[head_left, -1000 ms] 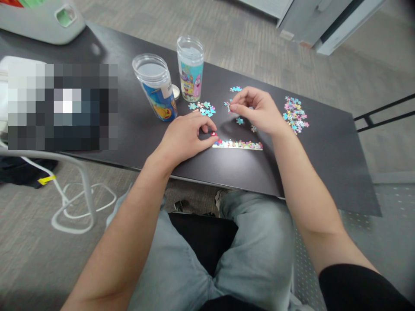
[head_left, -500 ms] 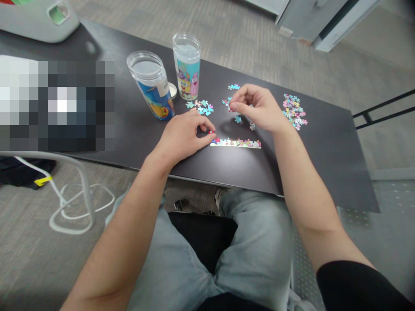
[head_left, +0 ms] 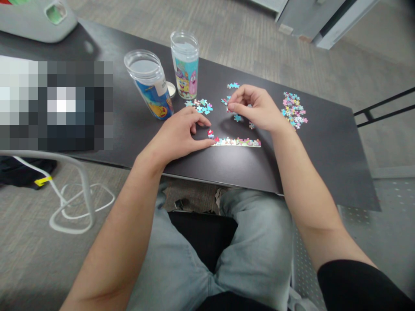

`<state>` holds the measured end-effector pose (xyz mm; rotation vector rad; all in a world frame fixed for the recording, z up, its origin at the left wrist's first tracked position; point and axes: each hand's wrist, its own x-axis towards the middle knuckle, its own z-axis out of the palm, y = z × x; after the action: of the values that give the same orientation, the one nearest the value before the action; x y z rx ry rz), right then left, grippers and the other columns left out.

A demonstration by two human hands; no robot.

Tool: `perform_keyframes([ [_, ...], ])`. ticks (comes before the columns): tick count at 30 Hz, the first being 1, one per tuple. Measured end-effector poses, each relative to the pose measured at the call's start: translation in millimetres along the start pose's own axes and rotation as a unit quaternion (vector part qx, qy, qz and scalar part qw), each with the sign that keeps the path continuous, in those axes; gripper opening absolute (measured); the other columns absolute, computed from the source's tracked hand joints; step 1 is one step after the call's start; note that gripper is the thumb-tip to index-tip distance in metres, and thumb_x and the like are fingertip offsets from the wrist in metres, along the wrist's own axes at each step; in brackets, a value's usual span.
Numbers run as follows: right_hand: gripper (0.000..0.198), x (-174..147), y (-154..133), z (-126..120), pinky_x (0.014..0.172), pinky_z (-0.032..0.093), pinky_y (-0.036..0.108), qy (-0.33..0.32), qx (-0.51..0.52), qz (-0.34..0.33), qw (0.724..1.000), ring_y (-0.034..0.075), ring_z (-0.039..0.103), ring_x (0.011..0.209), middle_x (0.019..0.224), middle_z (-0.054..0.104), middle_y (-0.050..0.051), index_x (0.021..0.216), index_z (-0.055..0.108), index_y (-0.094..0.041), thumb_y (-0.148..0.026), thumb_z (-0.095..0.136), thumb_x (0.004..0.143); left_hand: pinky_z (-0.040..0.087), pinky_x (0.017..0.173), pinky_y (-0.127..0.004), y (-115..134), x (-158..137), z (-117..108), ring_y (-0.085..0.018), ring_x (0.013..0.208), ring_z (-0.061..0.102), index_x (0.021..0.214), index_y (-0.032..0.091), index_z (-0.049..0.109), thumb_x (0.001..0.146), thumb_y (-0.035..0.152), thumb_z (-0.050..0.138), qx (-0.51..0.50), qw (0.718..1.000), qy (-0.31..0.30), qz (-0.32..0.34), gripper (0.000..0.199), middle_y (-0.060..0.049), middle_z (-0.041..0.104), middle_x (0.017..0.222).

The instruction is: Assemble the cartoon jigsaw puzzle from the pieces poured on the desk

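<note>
A joined strip of jigsaw puzzle pieces (head_left: 238,142) lies near the table's front edge, with a red piece (head_left: 210,133) rising at its left end. My left hand (head_left: 181,136) is open beside that end. Its thumb tip touches the strip's left end, and its fingers are spread above the red piece. My right hand (head_left: 254,108) is closed in a pinch over a few loose pieces, at a small reddish puzzle piece (head_left: 228,109) mostly hidden by the fingertips. Other loose puzzle pieces (head_left: 237,118) lie under and around this hand.
Two clear-topped cartoon-printed jars, a blue one (head_left: 152,93) and a turquoise one (head_left: 185,69), stand left of centre. A round lid (head_left: 170,89) lies between them. One pile of pieces (head_left: 199,106) is near the jars, another pile (head_left: 293,110) to the right on the dark table (head_left: 333,151).
The fingers of my left hand have lifted and spread from the thumb, uncovering the red piece at the strip's left end. My right hand has stayed nearly in place.
</note>
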<state>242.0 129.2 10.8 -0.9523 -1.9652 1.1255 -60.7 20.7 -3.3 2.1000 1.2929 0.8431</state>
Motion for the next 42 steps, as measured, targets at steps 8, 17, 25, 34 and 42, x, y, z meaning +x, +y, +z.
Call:
perform_keyframes([
  [8, 0.068, 2, 9, -1, 0.075, 0.061, 0.04, -0.008, -0.002, -0.015, 1.0, 0.024, 0.07, 0.087, 0.093, 0.081, 0.003, 0.102, 0.082, -0.031, -0.085, 0.118, 0.083, 0.061, 0.094, -0.043, 3, -1, 2, -0.021, 0.089, 0.071, 0.114, 0.028, 0.099, 0.102, 0.041, 0.096, -0.006, 1.0, 0.017, 0.024, 0.018, -0.005, 0.081, 0.107],
  [17, 0.063, 0, 9, 1, 0.076, 0.058, 0.04, -0.007, 0.001, -0.001, 1.0, 0.024, 0.069, 0.087, 0.092, 0.079, 0.002, 0.104, 0.082, -0.031, -0.077, 0.12, 0.084, 0.066, 0.094, -0.047, 2, -2, 0, -0.026, 0.095, 0.076, 0.114, 0.037, 0.102, 0.108, 0.055, 0.09, -0.009, 1.0, 0.019, 0.008, 0.023, -0.007, 0.089, 0.116],
  [25, 0.065, 12, 37, -37, 0.089, 0.061, 0.047, 0.114, -0.003, -0.087, 0.99, 0.028, 0.071, 0.099, 0.09, 0.076, 0.004, 0.106, 0.072, -0.036, -0.094, 0.1, 0.101, 0.068, 0.107, -0.053, -3, -1, 3, -0.029, 0.106, 0.081, 0.116, 0.038, 0.103, 0.109, 0.049, 0.088, 0.011, 0.999, 0.022, 0.022, 0.02, -0.008, 0.09, 0.12],
  [34, 0.072, 15, 48, -37, 0.089, 0.068, 0.046, 0.179, 0.017, -0.074, 0.981, 0.026, 0.073, 0.093, 0.094, 0.078, 0.001, 0.102, 0.078, -0.034, -0.098, 0.107, 0.088, 0.066, 0.095, -0.047, -4, -2, 2, -0.024, 0.095, 0.077, 0.12, 0.032, 0.102, 0.109, 0.048, 0.09, 0.02, 0.999, 0.031, 0.019, 0.023, -0.008, 0.088, 0.12],
  [42, 0.066, 17, 50, -32, 0.088, 0.069, 0.042, 0.143, 0.002, -0.072, 0.987, 0.026, 0.075, 0.099, 0.098, 0.075, 0.003, 0.104, 0.078, -0.033, -0.094, 0.103, 0.095, 0.066, 0.098, -0.045, -3, -1, 4, -0.024, 0.096, 0.075, 0.124, 0.031, 0.101, 0.114, 0.046, 0.082, 0.055, 0.998, 0.032, 0.027, 0.026, -0.008, 0.086, 0.123],
])
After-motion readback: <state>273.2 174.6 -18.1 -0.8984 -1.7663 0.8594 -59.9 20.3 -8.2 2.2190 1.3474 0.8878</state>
